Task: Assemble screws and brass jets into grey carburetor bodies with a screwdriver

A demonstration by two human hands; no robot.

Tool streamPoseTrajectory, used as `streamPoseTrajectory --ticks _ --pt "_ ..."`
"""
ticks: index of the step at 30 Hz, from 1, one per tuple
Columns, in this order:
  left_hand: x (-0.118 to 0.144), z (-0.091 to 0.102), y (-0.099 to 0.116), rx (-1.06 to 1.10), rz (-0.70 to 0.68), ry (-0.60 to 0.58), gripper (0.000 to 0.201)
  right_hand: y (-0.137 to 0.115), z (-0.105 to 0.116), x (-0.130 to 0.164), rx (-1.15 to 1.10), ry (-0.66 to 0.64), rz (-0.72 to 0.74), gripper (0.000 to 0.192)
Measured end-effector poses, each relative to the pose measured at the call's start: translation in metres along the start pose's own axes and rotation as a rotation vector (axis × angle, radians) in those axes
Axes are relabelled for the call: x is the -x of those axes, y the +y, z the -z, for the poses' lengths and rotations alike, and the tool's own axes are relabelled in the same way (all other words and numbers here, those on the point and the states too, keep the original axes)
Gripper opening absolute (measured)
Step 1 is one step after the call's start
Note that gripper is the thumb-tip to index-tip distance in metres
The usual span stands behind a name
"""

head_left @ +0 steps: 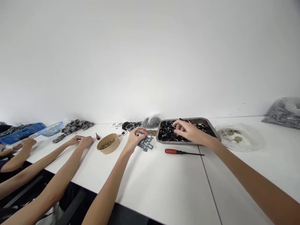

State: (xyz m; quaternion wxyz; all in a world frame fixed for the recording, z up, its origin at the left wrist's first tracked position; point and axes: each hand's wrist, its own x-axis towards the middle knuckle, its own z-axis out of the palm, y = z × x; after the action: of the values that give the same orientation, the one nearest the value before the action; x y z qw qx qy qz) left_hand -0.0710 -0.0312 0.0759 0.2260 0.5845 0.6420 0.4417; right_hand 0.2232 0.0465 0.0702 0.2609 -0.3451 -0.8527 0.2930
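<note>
Your left hand (pixel 136 136) is wrapped round the grey cast-metal valve body (pixel 145 143) on the table (pixel 164 184): likely heavy, rigid, so hold its main block. Beyond, your right hand (pixel 189 131) pinches black rubber rings (pixel 167 133) in the steel tray (pixel 212 128): light, floppy.
</note>
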Motion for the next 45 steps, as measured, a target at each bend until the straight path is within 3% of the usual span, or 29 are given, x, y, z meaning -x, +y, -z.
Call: streamPoseTrajectory --ticks 3,5,8,11,15,20,26,33,36,38,40,43,45 --pt "0.000 -0.034 0.027 0.489 -0.030 -0.265 0.039 -0.037 -0.008 0.009 -0.137 -0.154 0.076 0.053" --pt "-0.001 -0.055 0.035 0.696 -0.022 -0.374 0.042 -0.049 -0.010 0.013 -0.144 -0.180 0.112 0.053" --pt "-0.003 -0.078 0.029 0.870 -0.016 -0.389 0.038 -0.050 -0.009 0.013 -0.064 -0.138 0.107 0.046" --pt "-0.001 -0.093 0.009 0.951 0.048 -0.363 0.033 -0.043 -0.011 0.008 0.019 -0.138 0.121 0.039" --pt "0.001 -0.098 -0.014 0.980 0.137 -0.506 0.024 -0.040 -0.016 0.001 0.071 -0.245 0.167 0.033" --pt "-0.006 -0.093 -0.020 1.084 0.217 -0.454 0.025 -0.044 -0.024 0.005 0.218 -0.235 0.199 0.030" --pt "-0.007 -0.093 -0.022 1.063 0.209 -0.420 0.017 -0.041 -0.040 0.042 0.537 -0.243 0.176 0.031" --pt "-0.007 -0.095 -0.025 1.097 0.188 -0.463 0.012 -0.036 -0.043 0.084 0.549 -0.236 0.011 0.035" --pt "-0.006 -0.099 -0.025 1.118 0.202 -0.495 0.013 -0.041 -0.027 0.083 0.433 -0.308 -0.081 0.043" --pt "-0.004 -0.101 -0.024 1.132 0.201 -0.515 0.014 -0.044 -0.005 0.075 0.308 -0.374 -0.182 0.052" --pt "-0.002 -0.102 -0.023 1.128 0.204 -0.532 0.013 -0.040 0.025 0.061 0.210 -0.354 -0.275 0.051" --pt "0.002 -0.103 -0.021 1.108 0.220 -0.545 0.012 -0.021 0.065 0.032 0.193 -0.082 -0.264 0.045" --pt "0.004 -0.104 -0.020 1.105 0.226 -0.548 0.011 -0.002 0.080 0.012 0.214 0.099 -0.265 0.037"
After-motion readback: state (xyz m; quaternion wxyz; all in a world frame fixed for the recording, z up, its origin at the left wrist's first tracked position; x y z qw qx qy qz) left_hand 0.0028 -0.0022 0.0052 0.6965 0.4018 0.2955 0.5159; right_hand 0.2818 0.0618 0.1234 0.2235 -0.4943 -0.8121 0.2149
